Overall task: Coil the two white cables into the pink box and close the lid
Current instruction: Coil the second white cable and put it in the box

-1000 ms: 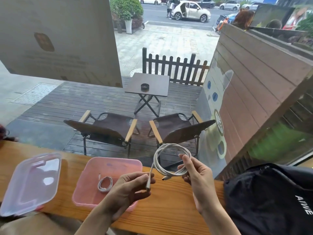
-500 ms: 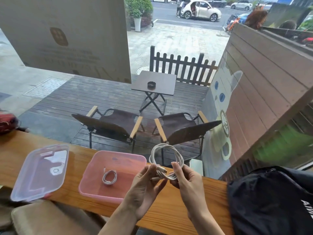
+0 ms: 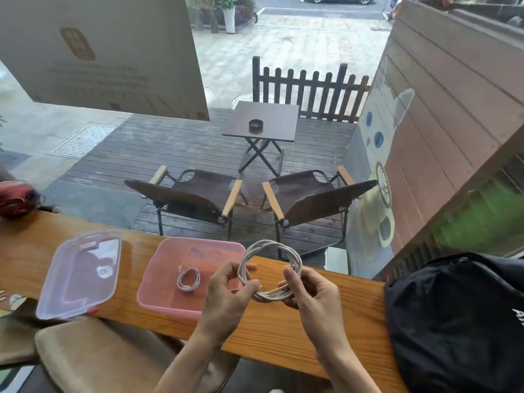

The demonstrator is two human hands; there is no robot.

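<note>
Both hands, lower centre, grip big coiled cable (image 3: pixel 269 268): left hand (image 3: pixel 226 296) pinches w/ curled fingers, right hand (image 3: pixel 314 296) too. Small cable (image 3: pixel 188 279) in pink box (image 3: pixel 158 293); lid (image 3: pixel 79 276) at left.

Two bare forearms come up from the bottom edge, each ending in a bare hand. The left hand (image 3: pixel 226 293) and the right hand (image 3: pixel 314 296) wear no gloves, and no ring shows on any finger in view. No watch, band or bracelet sits at either wrist, below the fingers. No sleeve cuff shows along either forearm down to the frame's edge. The fingernails that can be seen look short and unpainted.
</note>
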